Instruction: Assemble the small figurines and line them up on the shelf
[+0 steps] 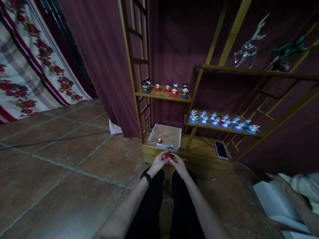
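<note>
A: Left hand [159, 161] and right hand [178, 162], quick: doing what?

B: Both pinching one small red figurine [170, 156], dark on top. It's held up between them, just in front of the bottom ledge [201, 141].

A: Main risk?

B: Drop, I'd say. Tiny piece, fingertip hold, tile floor [87, 159] below. One side lets go early, it could slip and chip.

A: Firm grip?

B: Can't tell; fingers cover most of it.

A: Next out?

B: Open box [169, 132] on the ledge, one red-based figure [159, 140] inside, near the front wall. A wrist catching that wall could jolt the box and topple it.

A: Shelves?

B: Left shelf [159, 96]: red- and black-based figures [174, 91], some near the edge. A careless knuckle might tip a front one. Right shelf [209, 127]: mostly blue- and purple-based figures [226, 123], packed close, so one knock could run along the row. Phone [221, 149] lies flat beneath, liable to get hit.

A: Furthest?

B: See-through deer [248, 51] on the top shelf [224, 68], thin legs; a bump could rock it. Another person's hand [284, 184], blurred, by a white box [274, 199], well apart. Collision unlikely.
</note>
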`<action>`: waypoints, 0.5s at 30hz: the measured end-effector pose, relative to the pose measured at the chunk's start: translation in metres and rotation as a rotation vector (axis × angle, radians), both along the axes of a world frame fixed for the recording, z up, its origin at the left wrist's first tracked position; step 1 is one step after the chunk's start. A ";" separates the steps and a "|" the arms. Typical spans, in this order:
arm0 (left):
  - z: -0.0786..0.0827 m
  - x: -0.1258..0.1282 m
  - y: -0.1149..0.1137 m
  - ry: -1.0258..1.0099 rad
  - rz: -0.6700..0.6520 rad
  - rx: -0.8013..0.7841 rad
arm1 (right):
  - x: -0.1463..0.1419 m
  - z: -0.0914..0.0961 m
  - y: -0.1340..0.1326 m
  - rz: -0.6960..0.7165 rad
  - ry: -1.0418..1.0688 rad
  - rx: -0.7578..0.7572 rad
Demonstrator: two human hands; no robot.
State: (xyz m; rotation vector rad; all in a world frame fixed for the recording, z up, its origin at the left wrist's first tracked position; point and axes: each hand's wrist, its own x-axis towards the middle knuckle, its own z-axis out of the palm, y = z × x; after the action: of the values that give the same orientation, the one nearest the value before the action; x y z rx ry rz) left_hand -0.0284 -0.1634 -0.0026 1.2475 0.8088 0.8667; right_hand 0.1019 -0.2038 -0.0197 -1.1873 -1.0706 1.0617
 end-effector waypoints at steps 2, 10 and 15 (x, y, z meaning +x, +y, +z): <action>-0.002 0.000 -0.003 0.083 0.034 0.117 | 0.002 -0.006 0.003 -0.007 -0.019 -0.001; 0.001 -0.008 -0.022 0.482 0.081 0.628 | 0.009 -0.013 0.006 -0.016 -0.091 0.018; 0.004 -0.010 -0.027 0.697 0.059 0.806 | 0.009 -0.014 0.004 -0.026 -0.127 0.046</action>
State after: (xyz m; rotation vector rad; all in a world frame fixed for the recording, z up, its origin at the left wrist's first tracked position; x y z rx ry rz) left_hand -0.0382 -0.1900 0.0015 2.3229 1.0841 0.8331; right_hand 0.1112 -0.1995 -0.0338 -1.2419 -1.1688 0.9469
